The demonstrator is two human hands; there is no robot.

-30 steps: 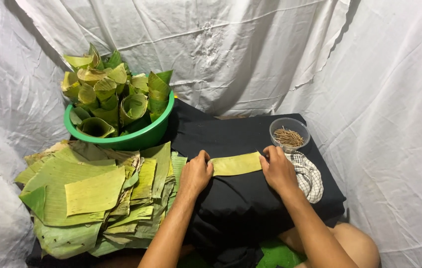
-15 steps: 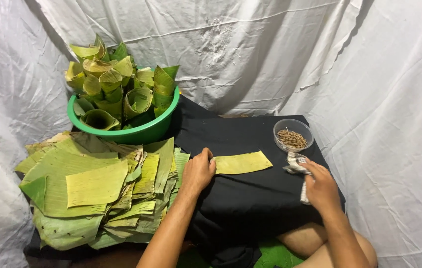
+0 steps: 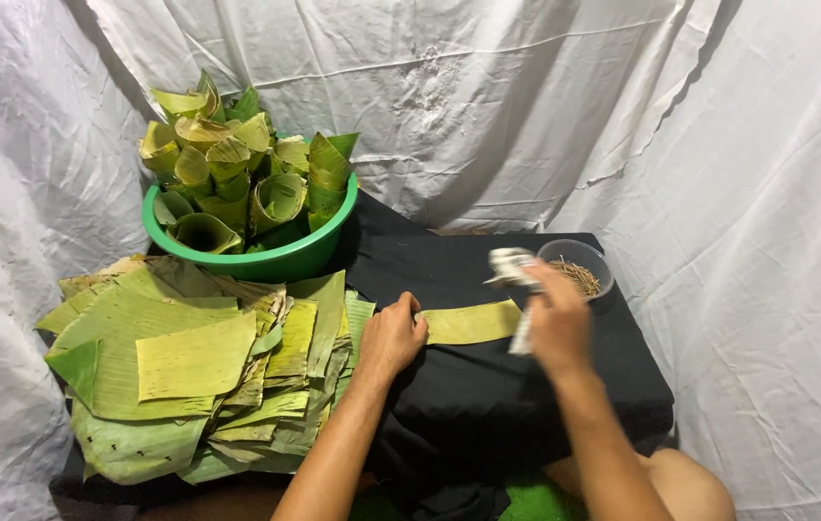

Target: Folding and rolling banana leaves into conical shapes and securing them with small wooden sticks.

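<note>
Near field: both forearms enter from the lower edge and reach across the tabletop, which is draped in black cloth. The left hand lies palm down, its fingers pressing the left end of a leaf strip; it holds the strip flat rather than clasping it. The right hand is raised just above the strip's right end and is closed around a pale patterned cloth, which sticks out above the fingers and is blurred. The two hands are apart, one at each end of the strip.

Key relation: the strip is a yellow-green rectangle lying flat on the black cloth, its long axis running left to right between the hands. The left hand touches it; the right hand is above it, and contact cannot be told.

Left of the left hand: a loose stack of flat cut leaf pieces, overlapping at many angles and spilling over the tabletop's left edge.

Farther, right: a small clear cup just beyond the right hand, holding thin brown sticks.

Farther, left: a green basin behind the leaf stack, filled with rolled leaf cones standing mouth upward.

Background: white sheeting hangs on all sides.
</note>
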